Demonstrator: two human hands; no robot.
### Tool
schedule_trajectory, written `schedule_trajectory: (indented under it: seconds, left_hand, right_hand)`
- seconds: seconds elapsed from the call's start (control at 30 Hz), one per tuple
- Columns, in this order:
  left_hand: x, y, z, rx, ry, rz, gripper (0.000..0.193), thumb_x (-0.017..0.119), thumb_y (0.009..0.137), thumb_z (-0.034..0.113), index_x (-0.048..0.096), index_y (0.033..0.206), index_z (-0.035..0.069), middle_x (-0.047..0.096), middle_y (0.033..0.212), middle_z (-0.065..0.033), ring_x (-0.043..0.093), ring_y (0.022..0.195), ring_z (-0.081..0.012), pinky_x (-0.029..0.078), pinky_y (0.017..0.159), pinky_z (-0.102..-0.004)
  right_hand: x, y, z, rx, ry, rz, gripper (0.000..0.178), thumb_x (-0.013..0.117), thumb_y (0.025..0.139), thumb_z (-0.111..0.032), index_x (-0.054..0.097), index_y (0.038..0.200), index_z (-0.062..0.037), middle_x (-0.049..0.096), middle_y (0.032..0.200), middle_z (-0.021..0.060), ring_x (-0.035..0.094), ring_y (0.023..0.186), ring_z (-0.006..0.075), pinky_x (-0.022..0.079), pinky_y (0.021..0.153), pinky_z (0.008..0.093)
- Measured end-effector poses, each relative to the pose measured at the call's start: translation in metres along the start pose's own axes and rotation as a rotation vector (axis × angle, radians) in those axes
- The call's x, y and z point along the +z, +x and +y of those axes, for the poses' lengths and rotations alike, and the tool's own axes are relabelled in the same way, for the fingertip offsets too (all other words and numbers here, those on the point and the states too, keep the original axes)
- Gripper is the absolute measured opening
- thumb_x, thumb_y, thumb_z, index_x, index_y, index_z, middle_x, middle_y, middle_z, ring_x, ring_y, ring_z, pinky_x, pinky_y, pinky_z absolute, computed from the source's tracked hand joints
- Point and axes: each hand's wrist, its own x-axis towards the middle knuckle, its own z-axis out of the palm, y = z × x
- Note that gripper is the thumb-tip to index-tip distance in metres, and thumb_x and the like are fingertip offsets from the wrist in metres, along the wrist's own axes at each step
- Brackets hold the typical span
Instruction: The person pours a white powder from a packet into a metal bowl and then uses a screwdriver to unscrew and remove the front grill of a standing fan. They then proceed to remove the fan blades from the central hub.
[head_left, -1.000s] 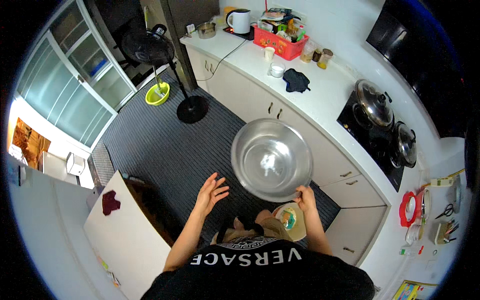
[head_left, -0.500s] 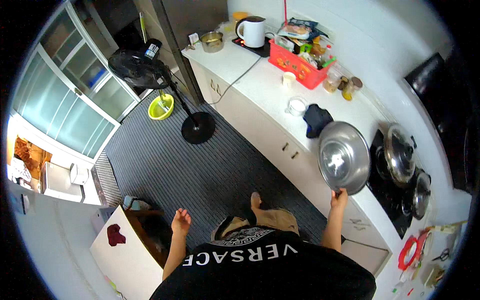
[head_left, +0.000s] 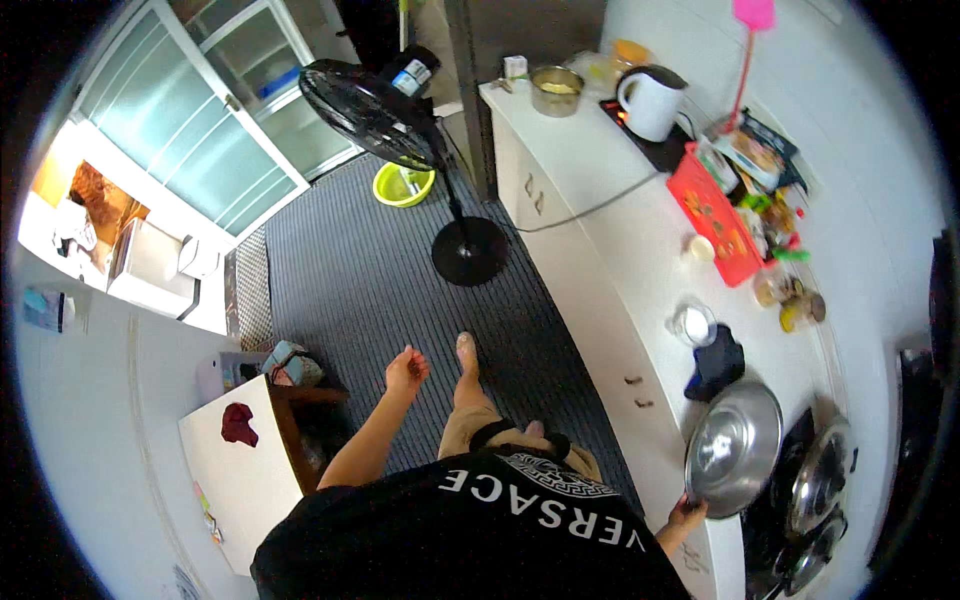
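Observation:
A shiny metal basin [head_left: 735, 450] is at the lower right, tilted so its inside shows. My right hand [head_left: 686, 516] grips its near rim; part of the fingers is hidden by the rim. My left hand [head_left: 407, 371] hangs over the dark striped floor mat [head_left: 350, 270], holding nothing, its fingers loosely bent and apart. Just beyond the basin, a dark cloth [head_left: 718, 362] lies on the white counter [head_left: 625, 225], beside a clear glass cup [head_left: 693, 324] with white contents.
A black standing fan [head_left: 470, 250] and a yellow-green tub [head_left: 402, 186] stand ahead. Along the counter are a metal pot [head_left: 557, 92], a white kettle [head_left: 653, 104], a red basket [head_left: 715, 220] of packages and lidded pans [head_left: 821, 475]. A white-topped cabinet [head_left: 240, 480] stands at left.
The view has turned left and I have moved forward, one foot stepping ahead. The basin, still in my right hand, now appears lower and farther right. My left hand stays empty.

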Motion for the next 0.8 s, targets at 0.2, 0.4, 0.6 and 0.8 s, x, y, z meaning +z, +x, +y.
schedule_trajectory:
  seconds: [0.2, 0.4, 0.6, 0.8]
  left_hand:
    - [0.061, 0.057, 0.077, 0.01, -0.088, 0.004, 0.04, 0.048, 0.09, 0.038, 0.054, 0.068, 0.006, 0.056, 0.068, -0.0075, 0.052, 0.059, -0.0185, 0.045, 0.057, -0.0315]
    - [0.098, 0.106, 0.183, 0.167, 0.144, -0.299, 0.028, 0.053, 0.089, 0.03, 0.054, 0.075, 0.006, 0.057, 0.072, -0.0065, 0.053, 0.065, -0.0155, 0.046, 0.062, -0.0309]
    - [0.168, 0.067, 0.282, 0.176, -0.14, -0.688, 0.024, 0.059, 0.084, 0.033, 0.054, 0.091, 0.011, 0.053, 0.087, -0.0012, 0.048, 0.075, -0.014, 0.041, 0.065, -0.0296]
    - [0.204, 0.05, 0.327, 0.068, -0.577, -1.427, 0.044, 0.067, 0.069, 0.047, 0.05, 0.095, 0.015, 0.047, 0.091, -0.0023, 0.045, 0.08, -0.0169, 0.041, 0.067, -0.0305]
  right_hand:
    - [0.109, -0.105, 0.043, -0.51, -0.132, 0.282, 0.041, 0.055, 0.079, -0.012, 0.04, 0.114, 0.0043, 0.055, 0.094, 0.0208, 0.057, 0.084, 0.027, 0.048, 0.071, 0.0371]
    - [0.105, -0.069, 0.161, -0.122, -1.763, -0.283, 0.019, 0.049, 0.082, -0.023, 0.051, 0.086, -0.0036, 0.056, 0.084, 0.0133, 0.053, 0.071, 0.0242, 0.043, 0.062, 0.0361]
    - [0.36, -0.16, 0.247, 0.344, -0.662, -0.439, 0.045, 0.051, 0.088, -0.03, 0.041, 0.125, -0.0048, 0.051, 0.118, 0.0135, 0.052, 0.102, 0.0244, 0.044, 0.083, 0.0333]
    - [0.501, -0.201, 0.275, 0.354, -0.977, -0.912, 0.042, 0.052, 0.087, -0.03, 0.046, 0.121, -0.0056, 0.054, 0.115, 0.0115, 0.055, 0.098, 0.0226, 0.045, 0.081, 0.0318]
